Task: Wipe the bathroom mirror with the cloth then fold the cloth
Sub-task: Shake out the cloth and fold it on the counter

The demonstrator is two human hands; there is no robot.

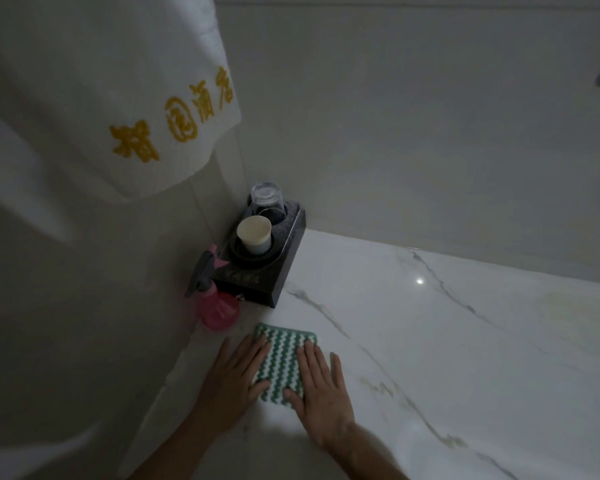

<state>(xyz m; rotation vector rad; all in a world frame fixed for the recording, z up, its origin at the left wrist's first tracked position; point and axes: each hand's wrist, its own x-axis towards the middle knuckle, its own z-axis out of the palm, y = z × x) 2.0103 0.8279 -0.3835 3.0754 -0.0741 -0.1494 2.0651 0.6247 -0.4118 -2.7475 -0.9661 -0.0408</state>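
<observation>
Head view, near edge: both forearms cut off by the frame bottom; dim lighting, marble counter [430, 341] veining faint. Lying flat on the counter near the left wall: cloth [284, 362], green-and-white zigzag weave, folded into a compact rectangle. Pressing down on its left edge: left hand [232, 379], fingers straight and slightly spread, gripping nothing. Pressing on its right portion: right hand [321, 393], fingers straight, spread, flat, thumb on the cloth. Standing just beyond, against the wall: pink spray bottle [217, 310], partly hidden by a dark cup holder [260, 271] carrying a paper cup [253, 233] and an inverted glass [267, 200]. Hanging above, blurred: white towel [118, 98] with yellow embroidery.
</observation>
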